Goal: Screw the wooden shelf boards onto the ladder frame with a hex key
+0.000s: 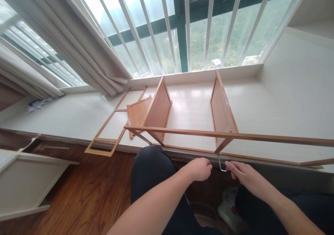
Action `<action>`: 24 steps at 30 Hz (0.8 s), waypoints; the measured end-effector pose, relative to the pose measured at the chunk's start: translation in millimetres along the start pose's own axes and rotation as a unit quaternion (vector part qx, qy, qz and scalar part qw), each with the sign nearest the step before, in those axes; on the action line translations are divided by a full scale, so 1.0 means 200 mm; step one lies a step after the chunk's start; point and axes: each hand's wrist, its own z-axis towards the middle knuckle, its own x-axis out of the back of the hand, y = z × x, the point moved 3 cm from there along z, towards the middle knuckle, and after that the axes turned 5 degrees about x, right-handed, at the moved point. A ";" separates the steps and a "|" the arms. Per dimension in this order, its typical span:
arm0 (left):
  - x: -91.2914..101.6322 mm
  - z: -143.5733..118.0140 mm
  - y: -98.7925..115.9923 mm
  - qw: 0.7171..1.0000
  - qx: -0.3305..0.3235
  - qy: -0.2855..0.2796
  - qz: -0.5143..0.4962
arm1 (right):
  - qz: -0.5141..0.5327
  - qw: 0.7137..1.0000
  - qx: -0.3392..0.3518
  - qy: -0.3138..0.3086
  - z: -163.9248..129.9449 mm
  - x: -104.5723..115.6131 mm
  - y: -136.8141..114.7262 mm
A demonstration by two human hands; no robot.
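While L hand (pixel 199 169) fists | R hand (pixel 241 174) pinches hex key (pixel 221 165) @ frame (pixel 221 134) edge

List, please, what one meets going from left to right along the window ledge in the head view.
Curtain → flat frame → loose panel → left upright panel → right upright panel.

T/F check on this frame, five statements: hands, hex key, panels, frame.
1. The right hand pinches a hex key. True.
2. The left hand grips a hammer. False: it is a closed fist by the key, no tool visible.
3. Two wooden panels stand upright on the white ledge. True.
4. The flat open frame lies right of the panels. False: left.
5. The curtain covers the whole window. False: bunched at left.
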 end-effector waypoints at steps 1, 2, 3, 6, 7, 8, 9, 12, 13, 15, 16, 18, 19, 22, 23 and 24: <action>-0.02 0.02 0.00 1.000 0.000 -0.011 -0.006 | 0.004 1.000 0.008 -0.006 0.00 -0.01 -0.01; -0.04 0.04 0.01 1.000 -0.001 -0.014 -0.009 | 0.005 1.000 0.014 -0.011 0.01 -0.01 -0.02; -0.05 0.05 0.01 1.000 -0.002 -0.014 -0.013 | 0.001 1.000 0.018 -0.016 0.01 -0.01 -0.03; -0.07 0.07 0.03 1.000 -0.003 0.001 -0.031 | -0.013 0.999 0.023 -0.026 0.02 -0.01 -0.06; -0.07 0.07 0.04 0.999 -0.002 0.006 -0.039 | -0.013 0.999 0.023 -0.028 0.03 -0.01 -0.07; -0.07 0.07 0.04 0.999 0.001 0.008 -0.046 | -0.011 0.999 0.022 -0.029 0.03 -0.01 -0.08; -0.07 0.08 0.04 0.999 0.003 0.007 -0.051 | -0.009 0.999 0.021 -0.030 0.03 -0.01 -0.08; -0.07 0.08 0.04 0.998 0.009 0.000 -0.070 | 0.005 0.999 0.024 -0.035 0.03 -0.02 -0.10; -0.06 0.08 0.05 0.997 0.010 0.002 -0.076 | 0.011 0.999 0.026 -0.038 0.03 -0.02 -0.10; -0.05 0.08 0.05 0.996 0.014 0.012 -0.087 | 0.023 0.998 0.029 -0.042 0.03 -0.02 -0.09; -0.05 0.08 0.06 0.996 0.012 0.015 -0.092 | 0.026 0.998 0.031 -0.042 0.03 -0.02 -0.09; -0.04 0.07 0.07 0.995 0.010 0.018 -0.100 | 0.024 0.998 0.034 -0.041 0.04 -0.03 -0.08; -0.04 0.07 0.07 0.994 0.010 0.018 -0.106 | 0.022 0.998 0.035 -0.041 0.04 -0.03 -0.08; -0.05 0.08 0.07 0.990 0.015 0.021 -0.137 | 0.017 0.998 0.040 -0.042 0.04 -0.03 -0.09; -0.06 0.08 0.07 0.988 0.020 0.019 -0.151 | 0.018 0.998 0.041 -0.042 0.04 -0.03 -0.09; -0.08 0.09 0.06 0.985 0.023 0.018 -0.169 | 0.019 0.998 0.044 -0.042 0.04 -0.03 -0.10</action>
